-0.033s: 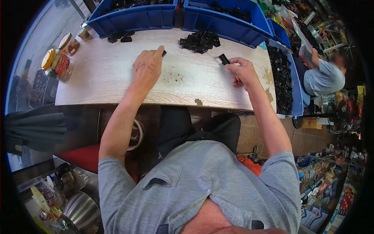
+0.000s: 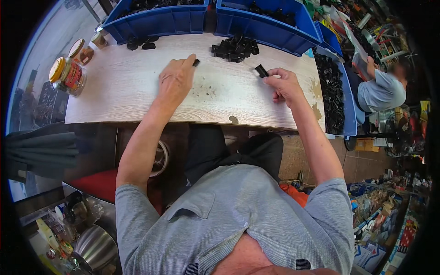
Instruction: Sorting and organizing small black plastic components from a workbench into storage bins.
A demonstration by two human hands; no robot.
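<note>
The bare left hand (image 2: pixel 176 75) has edged rightward, pinching a small black plastic piece (image 2: pixel 196 62); the bare right hand (image 2: pixel 285 83) grips a matching black piece (image 2: pixel 261 71) over the chipped, pale wood-grained table (image 2: pixel 123 91), blue plastic bins (image 2: pixel 158 22) behind.

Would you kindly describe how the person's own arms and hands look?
The left hand and right hand are both bare, with no gloves. The forearms are uncovered too, below short grey sleeves with fine stripes.
</note>
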